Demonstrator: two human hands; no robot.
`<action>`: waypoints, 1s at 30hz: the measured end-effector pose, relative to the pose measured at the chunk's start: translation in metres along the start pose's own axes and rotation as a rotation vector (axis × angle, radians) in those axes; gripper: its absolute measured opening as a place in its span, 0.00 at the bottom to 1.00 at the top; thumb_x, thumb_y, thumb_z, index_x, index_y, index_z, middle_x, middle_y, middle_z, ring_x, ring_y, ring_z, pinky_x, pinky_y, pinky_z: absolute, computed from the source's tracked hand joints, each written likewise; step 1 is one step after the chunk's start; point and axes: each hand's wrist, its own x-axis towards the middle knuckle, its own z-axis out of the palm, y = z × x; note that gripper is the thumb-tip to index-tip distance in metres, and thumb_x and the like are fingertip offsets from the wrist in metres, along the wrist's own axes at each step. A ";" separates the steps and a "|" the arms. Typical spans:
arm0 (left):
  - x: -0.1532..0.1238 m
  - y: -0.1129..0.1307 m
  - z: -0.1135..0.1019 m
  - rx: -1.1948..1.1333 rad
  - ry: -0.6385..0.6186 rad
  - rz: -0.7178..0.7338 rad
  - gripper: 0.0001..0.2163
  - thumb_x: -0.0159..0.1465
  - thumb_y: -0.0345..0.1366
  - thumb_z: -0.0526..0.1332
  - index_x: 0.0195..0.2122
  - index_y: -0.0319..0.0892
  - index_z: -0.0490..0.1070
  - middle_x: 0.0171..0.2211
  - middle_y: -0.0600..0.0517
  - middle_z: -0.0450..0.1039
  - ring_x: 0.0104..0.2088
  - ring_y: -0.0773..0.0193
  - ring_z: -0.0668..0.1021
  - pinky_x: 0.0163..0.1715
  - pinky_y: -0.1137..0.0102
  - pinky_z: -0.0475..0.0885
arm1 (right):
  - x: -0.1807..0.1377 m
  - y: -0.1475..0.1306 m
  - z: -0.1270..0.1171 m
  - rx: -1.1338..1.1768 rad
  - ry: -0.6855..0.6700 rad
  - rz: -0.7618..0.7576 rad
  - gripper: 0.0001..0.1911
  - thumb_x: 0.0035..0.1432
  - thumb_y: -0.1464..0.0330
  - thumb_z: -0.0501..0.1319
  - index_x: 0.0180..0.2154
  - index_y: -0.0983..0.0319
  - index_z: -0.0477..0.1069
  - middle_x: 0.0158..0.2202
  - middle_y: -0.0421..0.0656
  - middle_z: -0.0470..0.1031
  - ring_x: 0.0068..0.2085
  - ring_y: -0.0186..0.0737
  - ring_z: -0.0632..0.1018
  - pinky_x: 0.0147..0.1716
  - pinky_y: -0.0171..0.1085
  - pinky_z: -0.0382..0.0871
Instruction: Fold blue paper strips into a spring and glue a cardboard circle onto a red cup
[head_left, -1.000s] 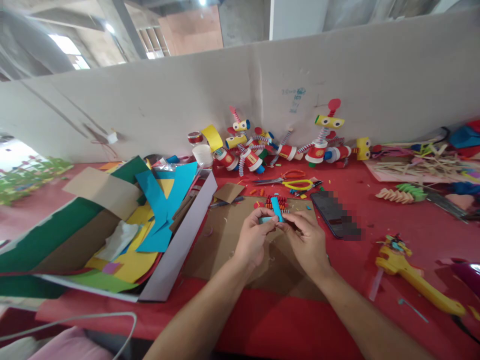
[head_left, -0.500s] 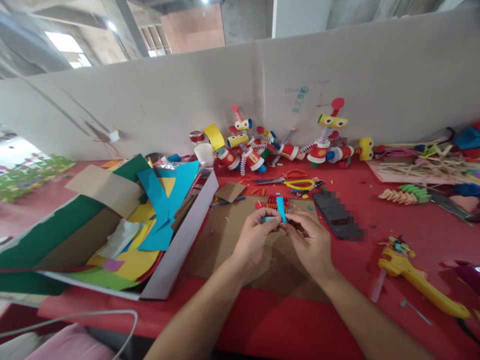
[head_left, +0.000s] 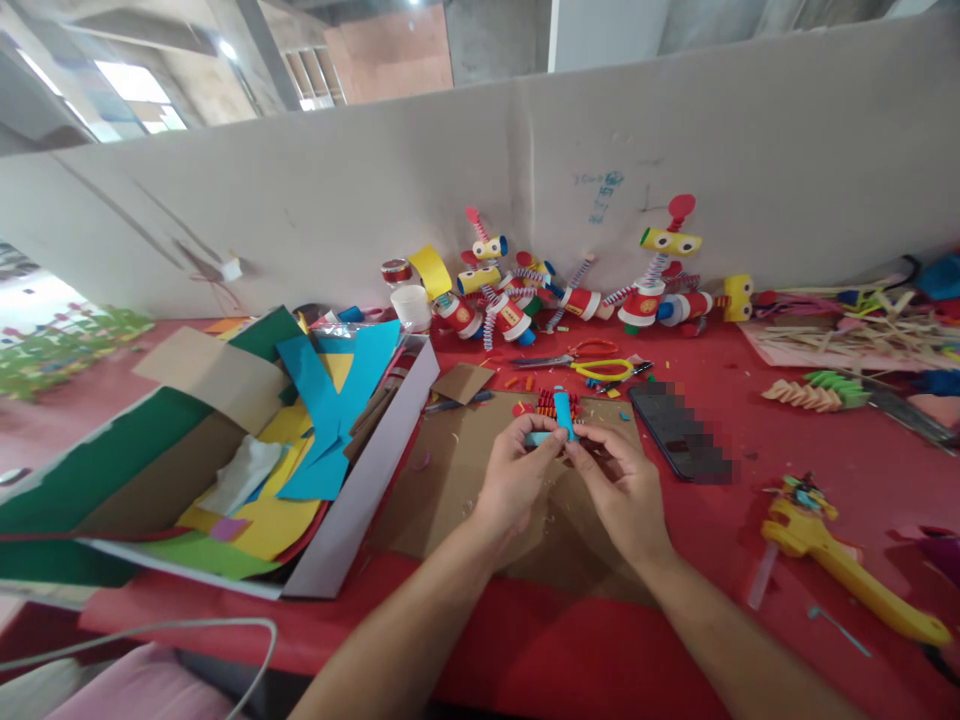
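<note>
My left hand point(head_left: 514, 480) and my right hand point(head_left: 622, 485) meet over a brown cardboard sheet point(head_left: 442, 490) on the red table. Both pinch a small blue paper strip point(head_left: 562, 413) between thumbs and fingertips; one end of it sticks up, the other lies folded toward my left fingers. Just beyond the strip lies a little red and orange folded paper piece point(head_left: 553, 403).
An open box point(head_left: 360, 500) of coloured paper sheets stands at the left. Paper-cup robot figures point(head_left: 570, 285) line the back partition. Yellow-handled scissors point(head_left: 596, 368) and a dark phone point(head_left: 679, 430) lie behind my hands. A yellow glue gun point(head_left: 840, 560) rests at the right.
Both hands have stayed together on the blue strip; its upright end has shortened slightly as the fingers work it. The view has shifted a little.
</note>
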 end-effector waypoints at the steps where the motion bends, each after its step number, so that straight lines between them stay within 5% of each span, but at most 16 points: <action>1: 0.000 0.000 0.001 0.010 0.000 0.016 0.06 0.54 0.36 0.63 0.28 0.40 0.68 0.25 0.54 0.69 0.27 0.70 0.70 0.31 0.74 0.63 | 0.000 0.000 0.001 0.028 0.004 0.036 0.11 0.55 0.64 0.61 0.41 0.60 0.72 0.41 0.45 0.72 0.39 0.41 0.76 0.39 0.41 0.73; 20: -0.005 0.005 0.004 0.030 -0.033 0.012 0.03 0.56 0.33 0.60 0.29 0.40 0.66 0.26 0.55 0.67 0.26 0.71 0.68 0.30 0.75 0.63 | 0.001 -0.001 -0.003 -0.029 0.014 -0.043 0.08 0.55 0.67 0.61 0.38 0.59 0.73 0.39 0.43 0.70 0.38 0.38 0.75 0.36 0.39 0.75; 30: -0.002 -0.007 0.004 0.137 -0.003 0.056 0.04 0.56 0.34 0.60 0.29 0.41 0.66 0.27 0.54 0.68 0.28 0.69 0.70 0.31 0.73 0.64 | 0.004 0.011 0.003 0.179 0.035 0.213 0.10 0.51 0.63 0.63 0.34 0.62 0.73 0.34 0.42 0.75 0.31 0.37 0.76 0.35 0.40 0.72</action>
